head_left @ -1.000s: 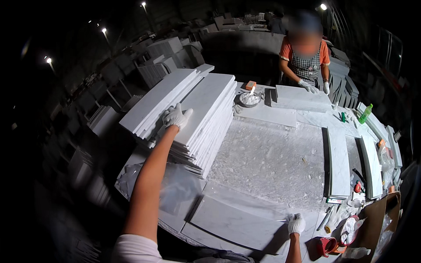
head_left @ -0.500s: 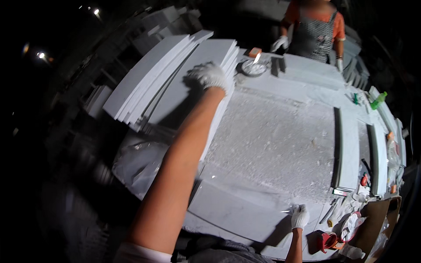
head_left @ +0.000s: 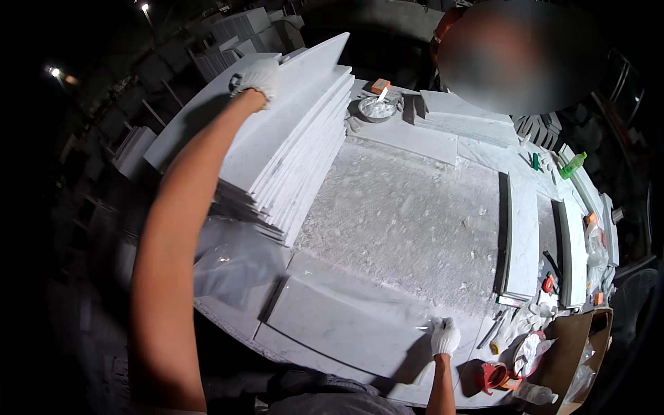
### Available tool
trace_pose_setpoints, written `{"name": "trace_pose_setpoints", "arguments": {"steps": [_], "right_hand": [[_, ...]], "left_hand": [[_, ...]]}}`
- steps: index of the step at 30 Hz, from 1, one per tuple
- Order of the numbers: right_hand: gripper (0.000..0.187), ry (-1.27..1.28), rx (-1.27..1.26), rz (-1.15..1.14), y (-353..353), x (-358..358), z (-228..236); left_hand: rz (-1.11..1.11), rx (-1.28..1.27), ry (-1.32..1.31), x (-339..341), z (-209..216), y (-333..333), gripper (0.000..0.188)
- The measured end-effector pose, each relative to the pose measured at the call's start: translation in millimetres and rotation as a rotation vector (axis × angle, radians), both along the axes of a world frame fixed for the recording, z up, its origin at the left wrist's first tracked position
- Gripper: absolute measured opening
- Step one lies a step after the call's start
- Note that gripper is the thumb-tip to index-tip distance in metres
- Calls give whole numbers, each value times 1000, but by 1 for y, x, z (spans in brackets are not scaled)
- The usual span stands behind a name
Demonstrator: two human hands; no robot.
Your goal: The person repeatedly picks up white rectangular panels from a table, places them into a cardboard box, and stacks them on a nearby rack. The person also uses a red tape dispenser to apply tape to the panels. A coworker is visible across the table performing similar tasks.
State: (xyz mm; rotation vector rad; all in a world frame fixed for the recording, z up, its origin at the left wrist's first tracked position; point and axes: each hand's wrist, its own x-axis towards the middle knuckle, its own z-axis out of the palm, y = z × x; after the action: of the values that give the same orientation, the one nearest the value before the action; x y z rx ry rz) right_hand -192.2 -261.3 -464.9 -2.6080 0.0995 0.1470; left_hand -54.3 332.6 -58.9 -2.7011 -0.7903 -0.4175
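Note:
My left hand (head_left: 257,79), in a white knit glove, is at the far left, its fingers curled over the edge of a white marble-like slab (head_left: 297,86). That slab is tilted up over a stack of similar slabs (head_left: 304,159); my fingertips are partly hidden. Low at the front, my right hand (head_left: 445,336), gloved too, rests closed by a flat slab (head_left: 346,311) on the table. A clear, shiny sheet or film seems to lie by its fingers, but what they hold is too small to make out.
A dusty grey work surface (head_left: 408,221) fills the middle. A bowl of white paste (head_left: 377,108) stands beyond it. At right are upright slabs (head_left: 522,235), a green bottle (head_left: 573,166), a red tape dispenser (head_left: 494,375) and a cardboard box (head_left: 570,353). A person (head_left: 446,31) stands across.
My left hand has moved left from the slab stack's top, and a slab there is now tilted up. My right hand stays low by the front slab. The person opposite appears closer.

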Motion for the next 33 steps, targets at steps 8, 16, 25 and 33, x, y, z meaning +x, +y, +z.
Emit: {"name": "trace_pose_setpoints", "arguments": {"steps": [8, 16, 25, 33], "right_hand": [[29, 31, -103, -31, -25, -2, -2], [34, 167, 28, 169, -29, 21, -15], [37, 282, 12, 198, -14, 28, 37], [35, 392, 99, 198, -15, 33, 41]], "left_hand": [[-387, -690, 32, -130, 20, -142, 27], [-515, -1265, 453, -253, -55, -238, 38], [-463, -1365, 997, -234, -196, -290, 34], [-334, -1619, 1085, -203, -267, -273, 32]]}}
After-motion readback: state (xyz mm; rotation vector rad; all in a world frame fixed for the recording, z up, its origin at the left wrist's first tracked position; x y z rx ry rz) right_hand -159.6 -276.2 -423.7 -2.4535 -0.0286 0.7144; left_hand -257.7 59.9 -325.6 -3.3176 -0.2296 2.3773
